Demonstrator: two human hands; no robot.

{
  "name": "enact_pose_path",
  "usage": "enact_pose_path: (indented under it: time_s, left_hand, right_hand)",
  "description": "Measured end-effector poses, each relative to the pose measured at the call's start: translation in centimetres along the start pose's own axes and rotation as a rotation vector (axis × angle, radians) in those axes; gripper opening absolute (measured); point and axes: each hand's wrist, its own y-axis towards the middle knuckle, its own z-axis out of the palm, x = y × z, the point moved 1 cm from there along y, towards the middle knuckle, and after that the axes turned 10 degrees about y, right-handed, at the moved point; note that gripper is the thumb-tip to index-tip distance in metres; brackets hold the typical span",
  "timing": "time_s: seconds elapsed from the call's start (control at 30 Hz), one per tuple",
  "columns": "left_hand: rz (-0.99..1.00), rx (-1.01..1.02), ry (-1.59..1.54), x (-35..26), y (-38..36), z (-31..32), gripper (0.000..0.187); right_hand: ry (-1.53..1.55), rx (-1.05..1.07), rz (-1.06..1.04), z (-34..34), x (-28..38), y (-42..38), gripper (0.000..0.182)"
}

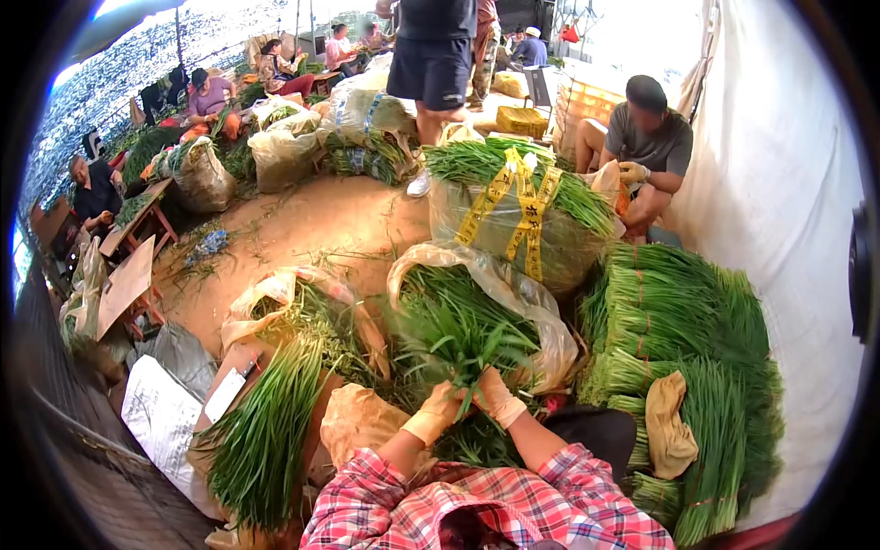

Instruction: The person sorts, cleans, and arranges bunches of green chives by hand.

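From the head camera, I look down on my two gloved hands meeting over a small bunch of green chives [466, 353]. My left hand [436, 412] is curled shut around the lower stems, fingers pressed together on the bunch. My right hand [498, 397] is closed on the same stems from the other side, touching the left, so the bunch stands almost upright between them with its leaves fanning up and away from me. My plaid sleeves [477, 500] fill the bottom of the view.

I take the open plastic bag [513, 289] of loose chives as my landmark; the bunch I hold is right in front of its mouth, just on my side. Left of the bag, a long sheaf of chives [266, 431] lies on a board, with a white knife-like tool [227, 392] at its near edge and a second crumpled bag [275, 298] beyond it. Right of the bag rises a stack of tied bundles [678, 321], a tan cloth [669, 422] draped over its near part. Behind the bag stands a full sack bound with yellow tape [518, 206]. Beyond that sack a seated person in a grey shirt [646, 147] works, and a standing person in dark shorts [431, 64] is further back. Far left of the bag, other people sit among more sacks.
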Motion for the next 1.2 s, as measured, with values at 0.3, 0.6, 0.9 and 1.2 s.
enact_pose_path:
  time_s: [0.3, 0.6, 0.9, 1.2]
  left_hand:
    - [-0.594, -0.141, -0.577, -5.8, -2.3, -9.7, 0.047]
    - [-0.344, 0.456, -1.597, -5.7, -5.4, 0.0, 0.076]
    - [-0.423, -0.05, -0.969, -5.1, -5.2, -3.9, 0.073]
    - [-0.273, -0.11, -0.933, -8.7, -2.2, -11.5, 0.05]
  right_hand:
    - [0.54, 0.065, 0.131, -5.4, 5.6, 2.6, 0.032]
    - [-0.139, 0.259, -0.613, -0.4, 14.1, -1.2, 0.041]
    - [0.001, 0.53, -0.693, -1.3, 14.0, 0.0, 0.037]
    - [0.527, 1.119, -0.365, -5.4, 14.7, 4.3, 0.065]
